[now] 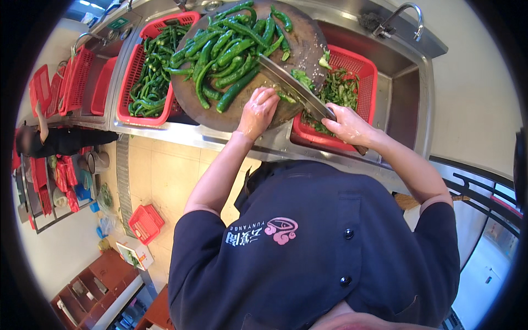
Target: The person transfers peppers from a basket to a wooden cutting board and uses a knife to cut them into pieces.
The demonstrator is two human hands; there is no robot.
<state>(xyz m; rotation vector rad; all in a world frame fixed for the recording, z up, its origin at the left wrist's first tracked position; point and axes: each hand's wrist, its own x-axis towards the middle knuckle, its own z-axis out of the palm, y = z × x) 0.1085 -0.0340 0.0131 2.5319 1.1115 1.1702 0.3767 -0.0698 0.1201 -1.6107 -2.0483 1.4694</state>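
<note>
My right hand (348, 124) grips the handle of a kitchen knife (293, 84), whose blade lies slantwise over a round wooden chopping board (214, 117). My left hand (259, 112) rests on the board on the left side of the blade, fingers curled; whether anything is beneath them is hidden. A piece of green pepper (286, 97) shows between my left fingers and the blade. Long green peppers (235, 51) are heaped on the board's far left part. Pepper scraps (303, 78) and pale seeds lie right of the blade.
A red plastic basket (123, 97) of green peppers stands at the left. Another red basket (369, 88), holding green trimmings, sits in the steel sink (402, 99) at the right, below a faucet (418, 20). A person (66, 140) stands far left by more red baskets (78, 80).
</note>
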